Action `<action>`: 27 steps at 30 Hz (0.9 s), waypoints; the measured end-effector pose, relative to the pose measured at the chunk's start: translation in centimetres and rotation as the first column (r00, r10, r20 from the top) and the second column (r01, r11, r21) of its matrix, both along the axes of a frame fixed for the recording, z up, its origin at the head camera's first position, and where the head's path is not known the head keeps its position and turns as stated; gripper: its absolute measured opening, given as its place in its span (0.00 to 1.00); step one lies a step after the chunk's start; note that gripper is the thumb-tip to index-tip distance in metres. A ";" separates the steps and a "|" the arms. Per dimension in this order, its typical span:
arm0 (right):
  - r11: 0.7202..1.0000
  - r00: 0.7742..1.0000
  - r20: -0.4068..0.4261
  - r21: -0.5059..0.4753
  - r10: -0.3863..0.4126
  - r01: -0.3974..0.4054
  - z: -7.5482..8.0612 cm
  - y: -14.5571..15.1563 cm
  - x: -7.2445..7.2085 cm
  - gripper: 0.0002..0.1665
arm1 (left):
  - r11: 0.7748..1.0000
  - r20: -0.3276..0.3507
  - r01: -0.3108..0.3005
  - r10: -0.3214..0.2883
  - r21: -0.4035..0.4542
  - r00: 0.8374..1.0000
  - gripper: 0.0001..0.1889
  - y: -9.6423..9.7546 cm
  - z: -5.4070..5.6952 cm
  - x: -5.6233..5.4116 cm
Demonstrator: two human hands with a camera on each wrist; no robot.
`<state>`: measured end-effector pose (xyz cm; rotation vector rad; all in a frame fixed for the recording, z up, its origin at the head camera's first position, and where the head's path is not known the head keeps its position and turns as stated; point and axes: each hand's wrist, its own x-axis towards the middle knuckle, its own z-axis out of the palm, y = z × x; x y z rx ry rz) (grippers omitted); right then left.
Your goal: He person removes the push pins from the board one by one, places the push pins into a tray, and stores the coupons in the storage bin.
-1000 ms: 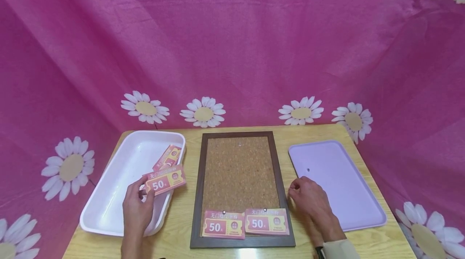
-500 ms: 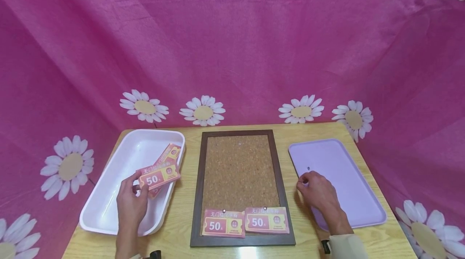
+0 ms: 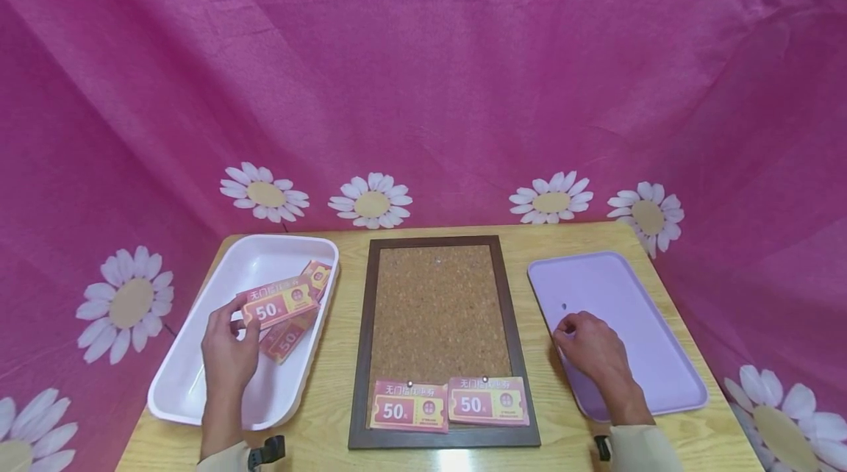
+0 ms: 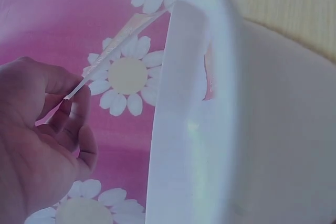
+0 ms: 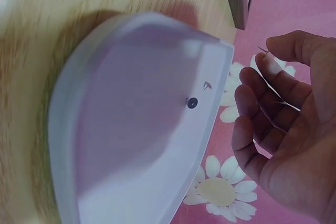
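My left hand (image 3: 228, 351) pinches a pink and yellow "50" coupon (image 3: 281, 304) by its left end, above the white tray (image 3: 192, 391). Below it in that tray lie more coupons (image 3: 289, 338), partly covered. In the left wrist view the held coupon (image 4: 118, 40) shows nearly edge-on between thumb and fingers. On the other side, my right hand (image 3: 595, 354) hovers at the near-left part of the lilac tray (image 3: 642, 340). A thumbtack (image 5: 263, 51) is pinched between thumb and index fingertip, its thin point sticking out; the other fingers curl loosely.
Between the trays lies a dark-framed corkboard (image 3: 437, 310). Two coupons, a left one (image 3: 410, 407) and a right one (image 3: 488, 402), are tacked along its near edge. A dark tack (image 5: 192, 103) sits in the lilac tray. A pink flowered cloth (image 3: 423, 90) hangs behind the table.
My left hand has carried the coupon left and slightly away from me, uncovering more of the coupons in the white tray. The right hand has moved right, over the lilac tray.
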<state>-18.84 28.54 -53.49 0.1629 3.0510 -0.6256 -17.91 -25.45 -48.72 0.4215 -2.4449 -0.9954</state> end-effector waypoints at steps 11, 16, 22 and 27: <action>1.000 1.000 -0.028 -0.012 -0.009 0.009 -0.7 1.1 -0.4 0.08 | 1.000 -0.109 -0.007 0.005 -0.017 0.994 0.23 -0.8 -0.1 -1.7; 1.000 1.000 -0.018 -0.012 -0.018 0.018 -1.2 1.4 -0.5 0.08 | 1.000 -0.110 -0.015 0.014 -0.001 0.994 0.23 -1.1 0.0 -2.2; 1.000 1.000 -0.024 -0.015 -0.018 0.017 -1.2 1.7 -0.7 0.07 | 1.000 -0.126 -0.021 0.021 -0.001 0.992 0.22 -1.3 0.6 -2.3; 0.999 0.999 -0.002 -0.028 -0.033 0.033 -1.1 1.9 -0.8 0.07 | 1.000 -0.097 -0.030 0.030 -0.001 0.995 0.23 -1.5 1.5 -2.7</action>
